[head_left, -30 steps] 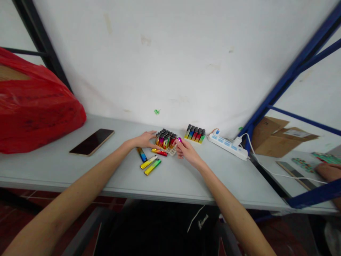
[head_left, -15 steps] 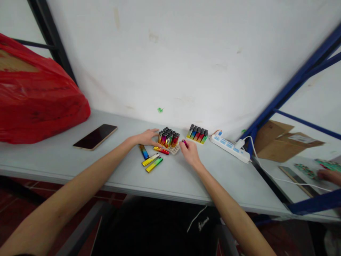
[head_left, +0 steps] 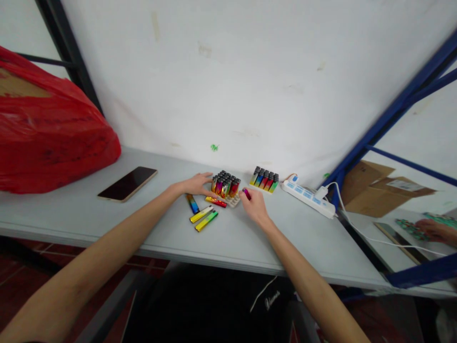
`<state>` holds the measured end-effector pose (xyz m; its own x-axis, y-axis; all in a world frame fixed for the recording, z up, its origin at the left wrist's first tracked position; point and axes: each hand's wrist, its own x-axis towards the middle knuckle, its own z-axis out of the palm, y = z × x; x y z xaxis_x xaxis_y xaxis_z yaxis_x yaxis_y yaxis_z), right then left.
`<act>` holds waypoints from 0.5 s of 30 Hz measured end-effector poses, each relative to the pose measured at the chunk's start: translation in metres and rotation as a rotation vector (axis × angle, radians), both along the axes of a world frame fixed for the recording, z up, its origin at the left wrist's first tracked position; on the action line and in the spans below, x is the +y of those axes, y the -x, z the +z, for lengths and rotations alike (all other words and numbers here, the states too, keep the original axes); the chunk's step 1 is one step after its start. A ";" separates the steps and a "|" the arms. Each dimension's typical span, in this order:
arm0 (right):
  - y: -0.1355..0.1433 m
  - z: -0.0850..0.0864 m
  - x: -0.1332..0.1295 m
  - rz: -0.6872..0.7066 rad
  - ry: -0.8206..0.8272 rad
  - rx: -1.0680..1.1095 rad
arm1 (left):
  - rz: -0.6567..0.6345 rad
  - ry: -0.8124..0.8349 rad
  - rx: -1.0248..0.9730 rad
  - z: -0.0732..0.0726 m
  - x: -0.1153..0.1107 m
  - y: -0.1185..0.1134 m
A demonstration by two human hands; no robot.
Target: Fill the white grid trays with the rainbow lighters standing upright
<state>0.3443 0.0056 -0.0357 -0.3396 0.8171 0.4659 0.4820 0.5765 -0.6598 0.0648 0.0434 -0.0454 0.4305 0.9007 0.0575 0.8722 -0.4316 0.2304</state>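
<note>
Shiny coloured lighters (head_left: 225, 186) with dark tops stand packed in a pale holder tray (head_left: 233, 200), whose bare sockets show at its front right. My left hand (head_left: 197, 185) rests at the tray's left side, thumb and fingers spread beside the standing lighters; whether it presses on them I cannot tell. Just right of the bare sockets, my right hand (head_left: 254, 206) is closed round a purple lighter (head_left: 246, 194), mostly hidden by the fingers. Loose on the table in front lie a red lighter (head_left: 216, 202), a blue one (head_left: 193, 204), a yellow one (head_left: 201, 214) and a yellow-green one (head_left: 206, 221).
A second tray of lighters (head_left: 264, 180) stands by the wall, beside a white power strip (head_left: 309, 198) with a cable. On the left are a phone (head_left: 127, 184) and a red plastic bag (head_left: 53, 138). Past the blue frame, another person's hand (head_left: 437, 232) touches green items near cardboard boxes (head_left: 371, 193).
My right hand has shifted very slightly, and the purple lighter in it shows at a different tilt. My left hand stays in place. The other person's hand has moved left onto the green items.
</note>
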 end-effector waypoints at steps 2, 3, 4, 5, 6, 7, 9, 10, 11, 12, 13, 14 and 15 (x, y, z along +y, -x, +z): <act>0.000 0.000 0.000 0.009 -0.012 0.005 | 0.009 0.006 0.005 0.000 0.000 0.000; -0.001 0.001 -0.001 0.010 -0.021 0.008 | 0.016 0.009 0.008 0.000 -0.001 0.000; -0.001 0.001 -0.001 0.012 -0.030 0.006 | 0.020 0.011 0.010 0.000 -0.001 0.000; -0.001 0.002 -0.002 0.017 -0.036 -0.001 | 0.023 0.012 0.011 0.001 -0.001 0.000; -0.001 0.003 -0.002 0.026 -0.040 -0.013 | 0.022 0.013 0.014 0.001 -0.001 -0.001; -0.002 0.003 -0.002 0.041 -0.042 -0.028 | 0.018 0.013 0.016 0.001 -0.002 -0.001; -0.002 0.004 -0.002 0.086 -0.056 -0.060 | 0.010 0.010 0.021 0.002 -0.002 -0.001; -0.003 0.004 -0.001 0.111 -0.077 -0.077 | 0.007 0.009 0.021 0.003 -0.003 -0.001; -0.003 0.004 0.000 0.131 -0.108 -0.094 | 0.008 0.008 0.020 0.003 -0.003 -0.002; -0.004 0.004 0.000 0.143 -0.143 -0.116 | 0.009 0.010 0.018 0.003 -0.004 -0.002; -0.004 0.004 0.001 0.146 -0.177 -0.141 | 0.011 0.012 0.017 0.003 -0.004 -0.002; -0.005 0.003 0.002 0.143 -0.200 -0.168 | 0.014 0.015 0.017 0.003 -0.004 -0.003; -0.005 0.003 0.003 0.135 -0.208 -0.192 | 0.021 0.017 0.017 0.003 -0.004 -0.003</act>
<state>0.3497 0.0087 -0.0327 -0.5367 0.6524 0.5351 0.4961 0.7570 -0.4253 0.0676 0.0390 -0.0420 0.4127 0.9102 0.0348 0.8847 -0.4096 0.2224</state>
